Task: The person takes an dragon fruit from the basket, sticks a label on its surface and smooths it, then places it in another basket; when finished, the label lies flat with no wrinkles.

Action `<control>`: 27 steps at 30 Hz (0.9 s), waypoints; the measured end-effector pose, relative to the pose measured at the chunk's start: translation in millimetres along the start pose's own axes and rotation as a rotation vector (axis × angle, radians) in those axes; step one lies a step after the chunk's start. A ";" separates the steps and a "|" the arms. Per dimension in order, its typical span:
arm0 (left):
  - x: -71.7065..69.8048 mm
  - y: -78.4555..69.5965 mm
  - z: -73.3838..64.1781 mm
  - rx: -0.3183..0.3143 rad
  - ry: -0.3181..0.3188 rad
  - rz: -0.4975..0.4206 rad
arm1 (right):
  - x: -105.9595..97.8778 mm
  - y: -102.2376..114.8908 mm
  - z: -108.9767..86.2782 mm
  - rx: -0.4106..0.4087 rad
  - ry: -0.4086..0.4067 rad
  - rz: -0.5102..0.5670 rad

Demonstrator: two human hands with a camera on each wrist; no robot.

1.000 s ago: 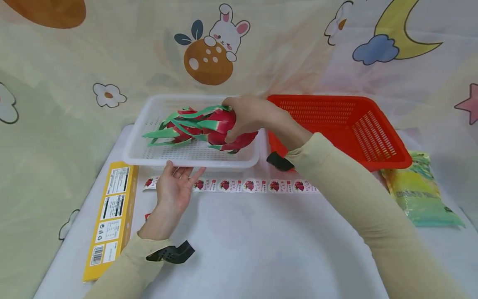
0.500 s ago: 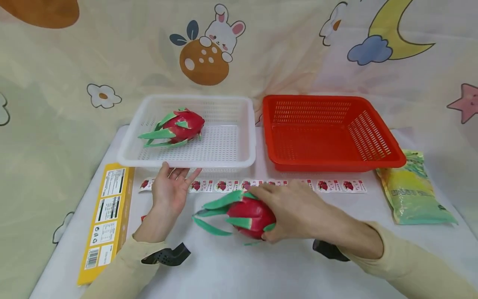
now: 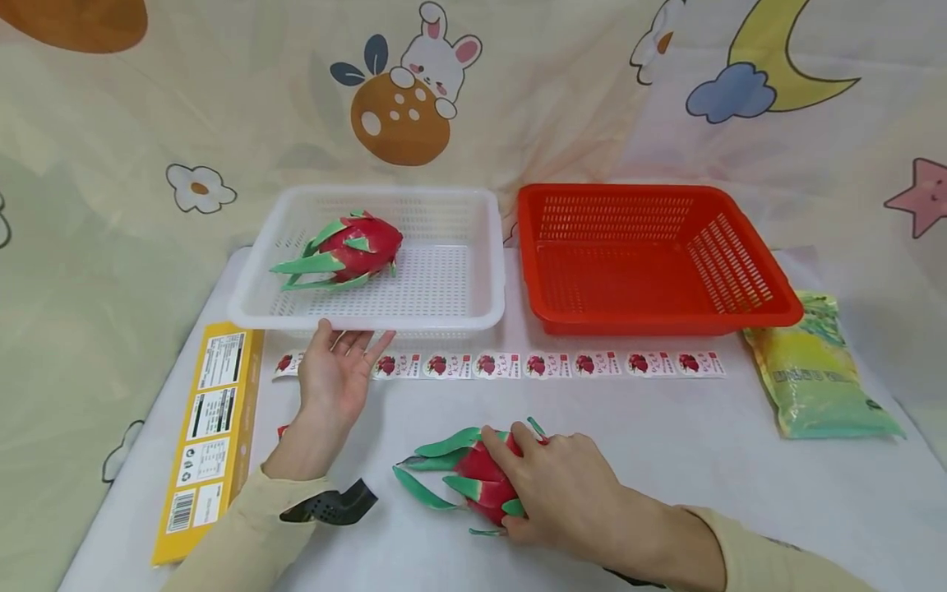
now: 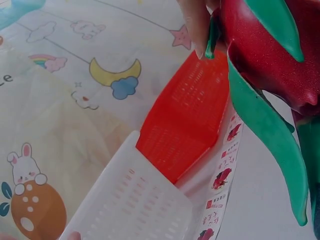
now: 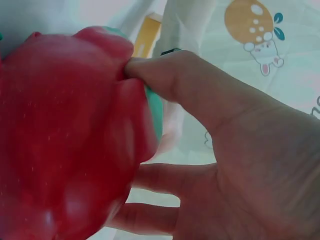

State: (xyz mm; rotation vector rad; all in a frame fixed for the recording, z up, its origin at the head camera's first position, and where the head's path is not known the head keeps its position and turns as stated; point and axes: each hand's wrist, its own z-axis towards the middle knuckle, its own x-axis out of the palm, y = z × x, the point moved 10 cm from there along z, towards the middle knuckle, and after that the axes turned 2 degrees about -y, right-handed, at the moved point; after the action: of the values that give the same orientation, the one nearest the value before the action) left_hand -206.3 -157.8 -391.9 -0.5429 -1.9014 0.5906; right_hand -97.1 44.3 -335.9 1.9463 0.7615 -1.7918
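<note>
My right hand [image 3: 565, 493] grips a red dragon fruit [image 3: 484, 493] with green leafy scales, low over the front middle of the white table. Its leaf tips point left. Up close in the right wrist view, the thumb and fingers curve around the dragon fruit [image 5: 70, 135]. Palm up, my left hand [image 3: 333, 382] touches the front rim of a white perforated basket [image 3: 444, 321], its fingers fairly straight and their tips partly hidden by the rim. Inside that basket a second dragon fruit [image 3: 362, 247] lies on its side toward the left.
A red basket [image 3: 621, 321] stands right of the white one. In front of both runs a strip of dragon fruit stickers [image 3: 547, 365]. A yellow box [image 3: 210, 436] lies at the left, a yellow-green packet [image 3: 821, 378] at the right. A printed cloth hangs behind.
My right hand has taken one dragon fruit from the white basket and brought it toward me, down to the front of the table. The left hand stays at the basket's rim.
</note>
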 end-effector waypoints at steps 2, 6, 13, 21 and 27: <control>0.4 -0.5 0.0 0.007 0.001 0.012 | 0.0 0.5 -0.8 -0.001 -0.004 -0.001; 0.7 -0.1 -0.1 0.004 0.005 0.012 | 1.6 -0.5 -1.2 0.002 0.017 0.027; 0.0 0.7 0.5 -0.004 0.005 -0.003 | 1.9 -6.9 -5.0 0.014 0.049 0.100; 0.8 -0.4 0.9 0.006 0.017 -0.013 | -23.1 -68.4 -1.9 0.080 -0.043 0.454; -0.1 0.3 1.1 0.007 0.015 -0.014 | 7.0 -123.0 36.1 0.079 -0.159 0.525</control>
State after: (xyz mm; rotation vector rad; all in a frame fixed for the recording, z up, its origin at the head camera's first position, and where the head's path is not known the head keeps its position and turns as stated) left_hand -207.2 -157.8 -392.5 -0.5277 -1.8873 0.5820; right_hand -201.7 118.7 -337.1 1.8038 0.1067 -1.6332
